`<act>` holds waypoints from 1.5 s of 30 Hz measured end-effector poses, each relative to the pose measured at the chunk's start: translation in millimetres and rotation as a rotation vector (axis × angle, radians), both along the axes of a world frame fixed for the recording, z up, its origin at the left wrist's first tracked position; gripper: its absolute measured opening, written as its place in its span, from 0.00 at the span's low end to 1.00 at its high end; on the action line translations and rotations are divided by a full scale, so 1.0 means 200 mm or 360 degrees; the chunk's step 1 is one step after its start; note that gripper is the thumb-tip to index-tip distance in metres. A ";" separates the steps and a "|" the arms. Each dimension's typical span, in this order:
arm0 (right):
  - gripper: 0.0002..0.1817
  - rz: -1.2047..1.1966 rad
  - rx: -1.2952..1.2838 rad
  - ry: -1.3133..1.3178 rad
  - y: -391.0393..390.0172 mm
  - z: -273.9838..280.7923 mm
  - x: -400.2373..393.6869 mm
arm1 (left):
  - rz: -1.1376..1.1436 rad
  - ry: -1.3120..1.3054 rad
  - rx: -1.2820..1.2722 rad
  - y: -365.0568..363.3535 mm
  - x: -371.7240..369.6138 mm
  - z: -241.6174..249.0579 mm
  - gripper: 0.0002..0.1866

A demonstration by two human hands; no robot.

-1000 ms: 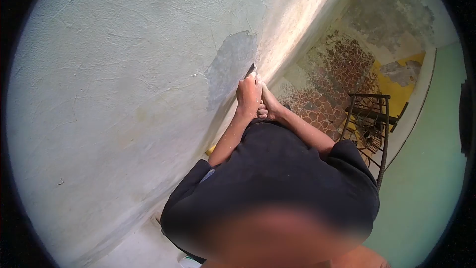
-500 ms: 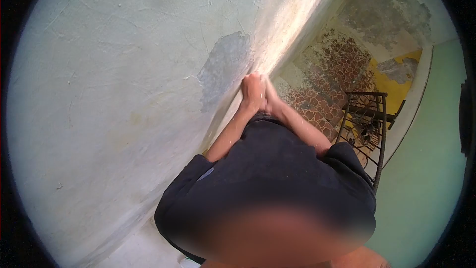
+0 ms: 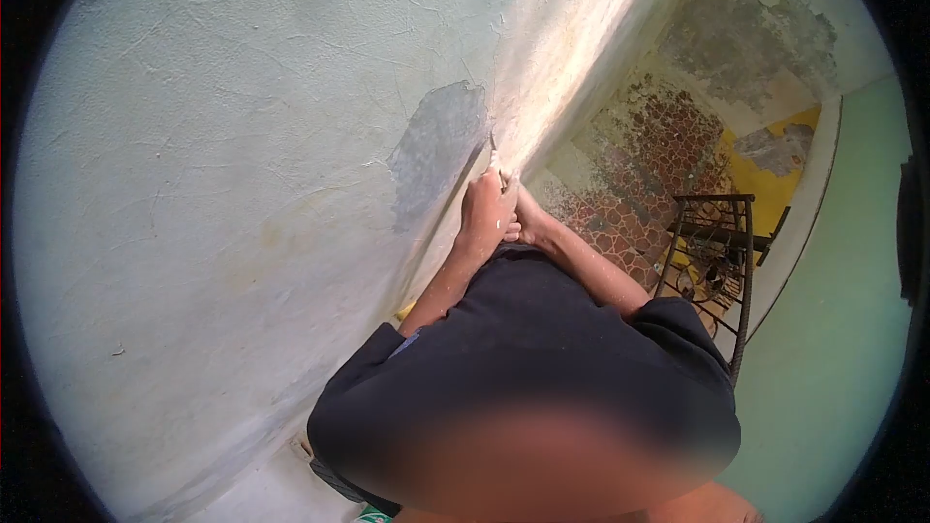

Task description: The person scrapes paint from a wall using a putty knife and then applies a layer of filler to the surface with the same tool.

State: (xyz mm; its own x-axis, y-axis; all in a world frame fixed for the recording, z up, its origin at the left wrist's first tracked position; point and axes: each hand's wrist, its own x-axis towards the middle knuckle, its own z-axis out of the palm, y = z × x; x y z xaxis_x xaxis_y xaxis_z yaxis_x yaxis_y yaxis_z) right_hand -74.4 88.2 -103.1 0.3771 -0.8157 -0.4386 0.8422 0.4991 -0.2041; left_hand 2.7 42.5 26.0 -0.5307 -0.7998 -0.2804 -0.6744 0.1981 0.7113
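Note:
My left hand [image 3: 484, 208] is closed around a thin, pale tool [image 3: 493, 147] whose narrow tip points up at the wall corner. Beside the tip lies a bare grey patch [image 3: 436, 150] in the pale wall. My right hand [image 3: 529, 215] is closed and pressed against the left one near my waist; what it grips is hidden between the two hands. White specks mark both hands and forearms.
Pale textured wall [image 3: 242, 136] fills the left side. A sunlit wall edge [image 3: 572, 48] runs up from the hands. At the right are a dark metal rack [image 3: 746, 271], reddish patterned tiles [image 3: 668, 136] and a green wall [image 3: 823, 329].
Both hands have moved slightly down, closer to my body. The thin tool tip now shows above them, and the left hand's outline is sharper.

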 end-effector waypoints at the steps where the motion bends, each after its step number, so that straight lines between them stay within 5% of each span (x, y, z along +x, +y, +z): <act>1: 0.39 0.0032 0.0031 -0.0007 -0.01 0.09 0.01 | 0.0055 0.0016 -0.0008 0.00 0.01 0.06 0.28; 4: 0.39 0.0058 -0.0153 -0.0207 -0.11 0.24 0.03 | 0.0117 -0.0009 0.0021 -0.04 0.00 0.10 0.29; 6: 0.36 -0.0941 0.0880 0.0024 -0.30 0.61 0.05 | -0.0054 0.0219 -0.0588 -0.10 0.01 -0.11 0.28; 7: 0.36 -0.0931 0.0872 0.0032 -0.30 -0.13 -0.14 | -0.0073 0.0251 -0.0312 -0.10 0.01 -0.03 0.29; 8: 0.38 -0.0521 0.0152 -0.0727 -0.49 -0.78 -0.42 | -0.0064 0.0266 -0.0327 -0.09 0.01 -0.06 0.29; 10: 0.39 -0.0817 0.0443 -0.0079 -0.44 -0.20 -0.54 | -0.0050 0.0222 -0.0542 -0.08 0.02 -0.12 0.31; 12: 0.40 -0.0583 0.0249 0.0236 -0.36 -0.02 -0.61 | -0.0010 0.0217 -0.0625 -0.07 0.08 -0.10 0.24; 14: 0.40 -0.0484 0.0105 0.0433 -0.25 0.14 -0.56 | 0.0168 0.0478 0.0012 -0.08 0.15 -0.06 0.17; 16: 0.40 -0.0194 0.0202 0.0806 -0.14 0.30 -0.40 | 0.0286 0.0478 0.0139 -0.08 0.21 0.01 0.13; 20: 0.42 0.0251 0.0144 0.0447 0.03 0.48 -0.07 | 0.0381 0.0446 0.0073 -0.11 0.33 0.09 0.13; 25: 0.43 -0.0004 0.0111 0.0036 -0.06 0.49 -0.03 | 0.0399 0.0310 0.0118 -0.11 0.36 0.17 0.16; 42: 0.41 -0.0132 0.0232 -0.0103 -0.08 0.57 0.05 | 0.0080 0.0338 0.0225 -0.15 0.52 0.15 0.17; 45: 0.40 -0.0284 0.0243 -0.0302 -0.19 0.29 -0.11 | 0.0073 0.0356 0.0277 -0.12 0.58 0.11 0.17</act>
